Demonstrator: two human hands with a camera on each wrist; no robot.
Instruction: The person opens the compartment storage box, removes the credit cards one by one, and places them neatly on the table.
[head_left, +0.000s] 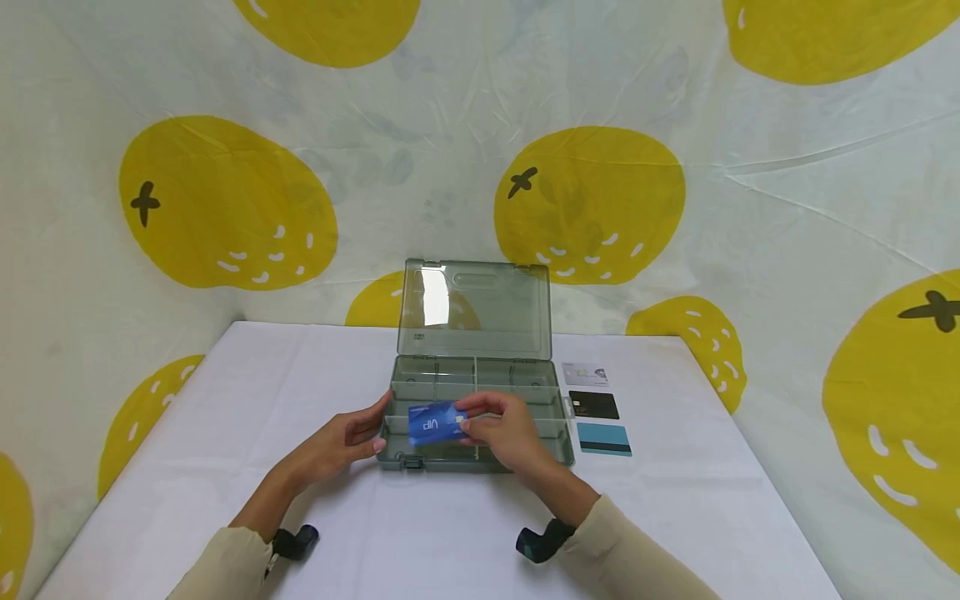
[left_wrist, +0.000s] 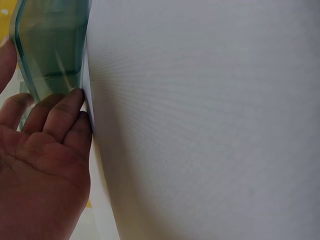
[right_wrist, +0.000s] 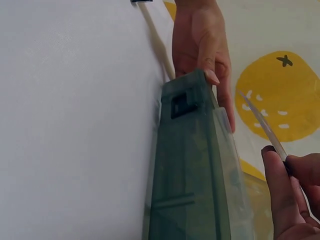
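My right hand (head_left: 510, 429) pinches a blue card (head_left: 427, 423) marked VIP at its right end, between thumb and fingers. The card is held above the front compartments of a grey-green see-through divided box (head_left: 525, 454). In the right wrist view the card (right_wrist: 265, 125) appears edge-on, above the box's rim. With its thumb at the front left corner and its fingers along the left side, my left hand (head_left: 341, 442) holds the box. In the left wrist view the bent fingers (left_wrist: 65, 115) touch the box wall (left_wrist: 55, 50). The box's lid (head_left: 495, 312) stands up at the back.
To the right of the box lie a silver-grey card (head_left: 585, 374), a black card (head_left: 595, 405) and a teal card (head_left: 604, 439) with a dark stripe, in a column. A white cloth covers the table (head_left: 420, 542). Behind hangs a curtain (head_left: 420, 167) with yellow fruit prints.
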